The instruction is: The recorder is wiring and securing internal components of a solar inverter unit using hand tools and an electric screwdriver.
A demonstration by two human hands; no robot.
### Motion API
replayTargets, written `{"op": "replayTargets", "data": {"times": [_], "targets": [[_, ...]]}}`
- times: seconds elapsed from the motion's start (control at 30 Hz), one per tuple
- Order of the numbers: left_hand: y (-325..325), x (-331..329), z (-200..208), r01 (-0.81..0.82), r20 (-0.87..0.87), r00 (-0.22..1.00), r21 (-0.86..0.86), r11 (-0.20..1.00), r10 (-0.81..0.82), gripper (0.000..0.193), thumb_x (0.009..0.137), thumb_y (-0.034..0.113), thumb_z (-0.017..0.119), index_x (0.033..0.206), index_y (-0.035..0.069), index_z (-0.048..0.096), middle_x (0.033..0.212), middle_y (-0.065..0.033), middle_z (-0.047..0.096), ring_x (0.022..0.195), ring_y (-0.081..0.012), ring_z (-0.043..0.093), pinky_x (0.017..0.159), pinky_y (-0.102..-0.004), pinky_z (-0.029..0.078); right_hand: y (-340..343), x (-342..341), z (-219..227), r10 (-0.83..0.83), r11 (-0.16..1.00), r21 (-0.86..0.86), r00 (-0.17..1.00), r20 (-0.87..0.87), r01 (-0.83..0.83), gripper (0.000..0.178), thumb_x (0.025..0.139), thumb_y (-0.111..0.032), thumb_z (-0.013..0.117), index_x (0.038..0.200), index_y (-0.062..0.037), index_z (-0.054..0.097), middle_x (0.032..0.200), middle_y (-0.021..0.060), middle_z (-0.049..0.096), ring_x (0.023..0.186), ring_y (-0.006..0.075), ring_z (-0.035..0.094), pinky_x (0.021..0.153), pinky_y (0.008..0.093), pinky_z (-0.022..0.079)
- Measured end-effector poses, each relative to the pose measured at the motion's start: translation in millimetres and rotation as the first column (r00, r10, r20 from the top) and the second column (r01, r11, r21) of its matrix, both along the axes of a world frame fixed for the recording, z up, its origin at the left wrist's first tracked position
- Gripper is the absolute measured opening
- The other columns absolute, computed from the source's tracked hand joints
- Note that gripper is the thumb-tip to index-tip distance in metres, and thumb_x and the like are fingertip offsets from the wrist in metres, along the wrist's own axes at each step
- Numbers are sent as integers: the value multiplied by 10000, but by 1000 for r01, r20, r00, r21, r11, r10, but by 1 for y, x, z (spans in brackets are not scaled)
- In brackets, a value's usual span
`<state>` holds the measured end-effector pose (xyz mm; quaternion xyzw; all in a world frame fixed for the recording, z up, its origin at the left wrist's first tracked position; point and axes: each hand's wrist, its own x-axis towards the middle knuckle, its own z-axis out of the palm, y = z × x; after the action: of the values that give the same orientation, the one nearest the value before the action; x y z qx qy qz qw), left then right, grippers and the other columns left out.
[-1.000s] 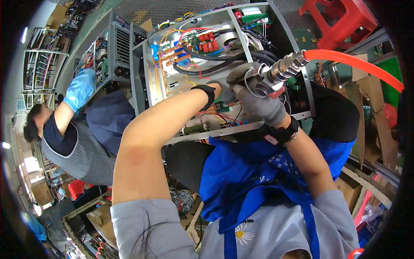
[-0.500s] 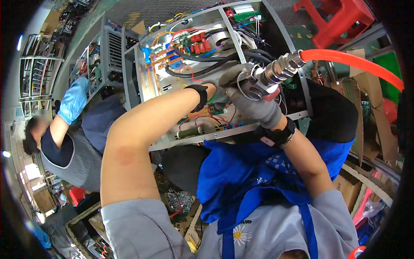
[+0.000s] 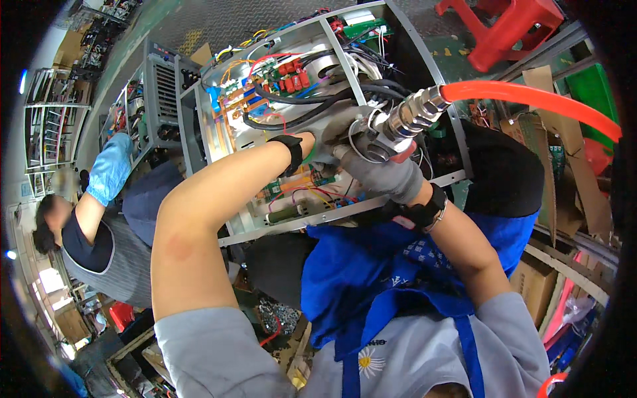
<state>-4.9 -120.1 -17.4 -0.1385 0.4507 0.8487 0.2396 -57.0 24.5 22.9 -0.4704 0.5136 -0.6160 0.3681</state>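
My right hand [image 3: 388,176], in a grey glove, is wrapped round an air tool [image 3: 385,132] with a silver metal coupling and a thick orange hose [image 3: 524,98]. The tool is seen from its hose end, so its working tip is hidden. My left hand [image 3: 325,140], gloved too, reaches into the open metal chassis [image 3: 305,224] just left of the tool. Its fingers are blurred and mostly covered by my right hand and the tool. Around both hands lie black cables [image 3: 312,114], red components [image 3: 290,78], a green circuit board [image 3: 324,176] and thin coloured wires.
On the left a co-worker with a blue sleeve [image 3: 109,169] reaches into another metal chassis [image 3: 162,99]. A red plastic stool [image 3: 507,33] stands at the far right. Cardboard [image 3: 584,156] and a box [image 3: 533,282] are at the right. Small metal parts [image 3: 282,318] lie below my left forearm.
The view has shifted slightly, so the chassis and stool appear further left. My right hand and the air tool have moved slightly left and down in the picture; the tool stays held.
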Motion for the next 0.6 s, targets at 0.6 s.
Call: {"op": "replayTargets", "data": {"times": [0.6], "targets": [[-11,1,-27,-101,-71,990,250,963,122,323,823,150,567,1134,64,551,1170,-72,565,1033,-145,550,908,-308,445,-20,19,16,-28,989,-148,968,-250,-9,178,717,-62,643,888,-35,602,817,77,627,737,196,603,695,308,491]]}}
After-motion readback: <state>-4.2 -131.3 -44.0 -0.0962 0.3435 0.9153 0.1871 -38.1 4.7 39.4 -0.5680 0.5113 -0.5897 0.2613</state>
